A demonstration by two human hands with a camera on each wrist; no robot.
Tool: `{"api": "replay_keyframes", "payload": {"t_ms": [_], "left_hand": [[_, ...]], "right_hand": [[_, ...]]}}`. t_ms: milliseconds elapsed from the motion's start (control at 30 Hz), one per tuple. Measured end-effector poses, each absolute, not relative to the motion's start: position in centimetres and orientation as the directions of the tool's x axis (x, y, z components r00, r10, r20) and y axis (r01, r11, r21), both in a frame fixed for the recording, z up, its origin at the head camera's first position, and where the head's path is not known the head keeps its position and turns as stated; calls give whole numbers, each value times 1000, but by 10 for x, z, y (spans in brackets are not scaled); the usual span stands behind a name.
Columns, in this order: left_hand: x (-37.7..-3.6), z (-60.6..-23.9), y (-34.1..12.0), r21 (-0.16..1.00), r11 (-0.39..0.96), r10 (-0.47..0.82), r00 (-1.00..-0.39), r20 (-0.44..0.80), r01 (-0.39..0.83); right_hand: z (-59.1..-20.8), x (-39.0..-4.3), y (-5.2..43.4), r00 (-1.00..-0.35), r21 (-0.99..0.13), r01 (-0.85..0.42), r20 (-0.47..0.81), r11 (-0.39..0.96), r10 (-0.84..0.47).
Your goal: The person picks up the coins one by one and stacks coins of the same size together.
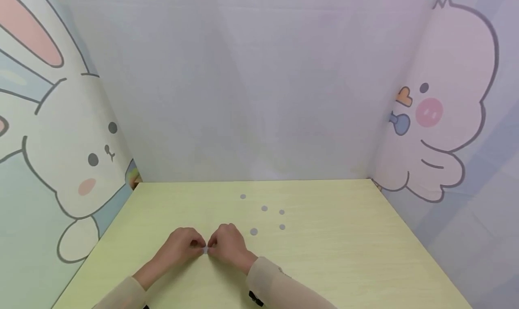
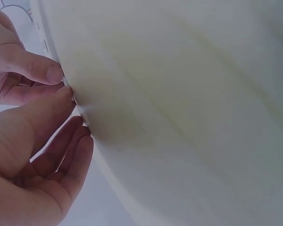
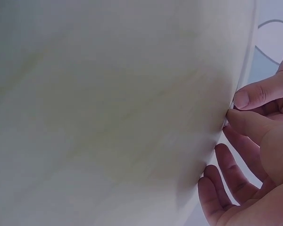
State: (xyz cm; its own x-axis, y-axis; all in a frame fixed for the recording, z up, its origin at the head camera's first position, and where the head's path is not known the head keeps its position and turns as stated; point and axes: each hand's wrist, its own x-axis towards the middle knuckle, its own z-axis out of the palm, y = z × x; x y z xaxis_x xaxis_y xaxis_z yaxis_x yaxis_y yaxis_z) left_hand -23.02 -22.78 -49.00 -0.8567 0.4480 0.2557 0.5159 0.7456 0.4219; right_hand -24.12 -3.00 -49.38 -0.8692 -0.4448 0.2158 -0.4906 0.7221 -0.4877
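Both hands meet near the front middle of the pale yellow table (image 1: 324, 255). My left hand (image 1: 199, 247) and right hand (image 1: 211, 247) each pinch a tiny grey disc (image 1: 205, 250) between thumb and fingertips, and the fingertips touch. In the left wrist view my left hand (image 2: 68, 96) comes in from the lower left, its thumb tip against the table edge. The right wrist view shows my right hand (image 3: 228, 117) the same way from the lower right. The disc is almost hidden by fingers in both wrist views.
Several small grey discs lie loose on the table beyond my right hand, the nearest (image 1: 253, 231) a little to its right, the farthest (image 1: 243, 196) toward the back. Cartoon-printed panels wall in the table at left (image 1: 81, 165), back and right (image 1: 438, 133).
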Motion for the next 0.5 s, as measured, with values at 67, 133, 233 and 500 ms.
{"api": "replay_keyframes", "payload": {"t_ms": [67, 133, 233, 500], "left_hand": [[-229, -490, -227, 431, 751, 436, -866, 246, 501], [-229, -489, -227, 433, 754, 431, -869, 243, 495], [-229, -487, -225, 435, 759, 422, -875, 239, 485], [-228, -487, -226, 434, 770, 409, -884, 227, 468]], "right_hand": [[-494, -241, -30, -872, -493, -484, 212, 723, -440], [-494, -242, -30, -877, -498, -476, 204, 725, -436], [-494, -243, -31, -879, -503, -471, 198, 724, -434], [-495, -245, -31, -875, -514, -477, 202, 713, -440]]}}
